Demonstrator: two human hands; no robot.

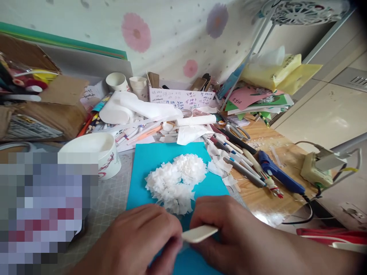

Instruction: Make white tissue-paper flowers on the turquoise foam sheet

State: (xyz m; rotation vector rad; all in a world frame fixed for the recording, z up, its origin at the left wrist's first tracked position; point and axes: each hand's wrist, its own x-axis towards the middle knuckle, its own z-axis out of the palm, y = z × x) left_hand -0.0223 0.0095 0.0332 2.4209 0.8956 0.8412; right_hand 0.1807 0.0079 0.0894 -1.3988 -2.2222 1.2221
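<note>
A pale, flat stick with a blunt end [200, 233] spans the gap between my two hands, low in the view. My right hand [226, 225] is closed, its thumb and forefinger around the stick. Fingers curled into a pinch, my left hand [143, 233] meets the stick's other end; what lies between those fingertips is hidden. Whitish, see-through material shows just under the stick. Beyond the hands, a blue sheet [143, 156] carries three fluffy clusters of white tissue paper [190, 168], set close together.
Left of the sheet stands a white paper bowl [110, 164] on a grey cutting mat [114, 194]. To the right lie pens [243, 170], paper scraps [219, 164], a blue glue gun [275, 172] and a power strip [315, 170]. White rolls [143, 105] and scissors [237, 130] are behind.
</note>
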